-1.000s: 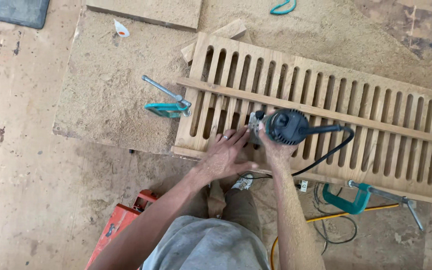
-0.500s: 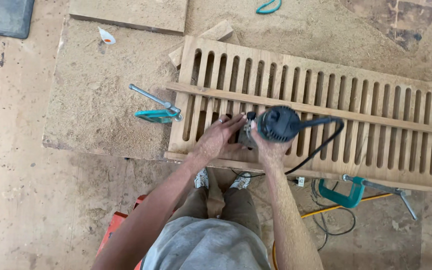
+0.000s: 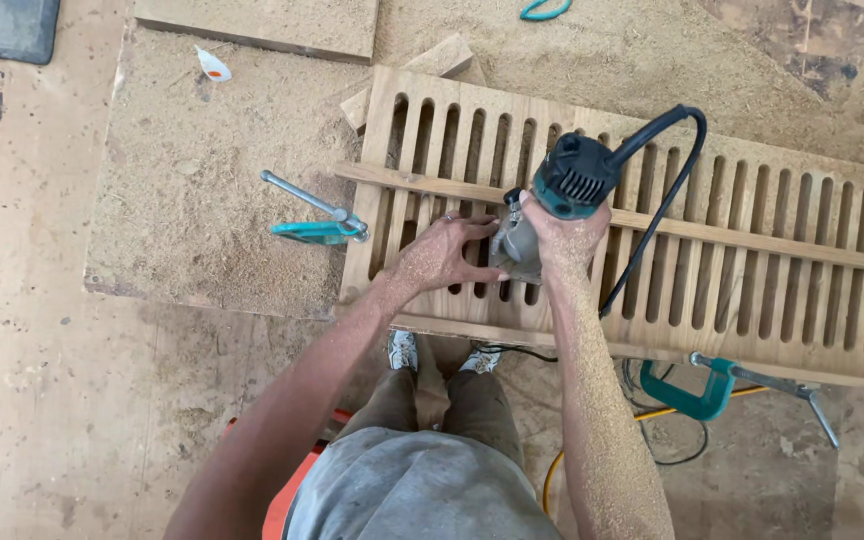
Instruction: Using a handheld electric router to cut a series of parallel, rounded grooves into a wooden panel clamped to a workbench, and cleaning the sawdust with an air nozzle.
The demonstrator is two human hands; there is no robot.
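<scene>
Sawdust coats the desk (image 3: 202,220) under a long slotted wooden panel (image 3: 752,270). Right hand (image 3: 562,232) has its grip clamped on a teal-topped electric trim router (image 3: 552,200). Left hand (image 3: 442,255), fingers apart, touches the router's base.

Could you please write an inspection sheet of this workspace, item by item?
Surface: workbench covered in sawdust.
Job's things: slotted wooden panel; hand router standing on it.
Clutter: teal clamp at panel's left end, second clamp on near edge, wood offcut.
Hands: left hand flat on panel against router base; right hand grips router body.
Cables: black cord loops over panel.
Surroundings: dusty floor.
</scene>
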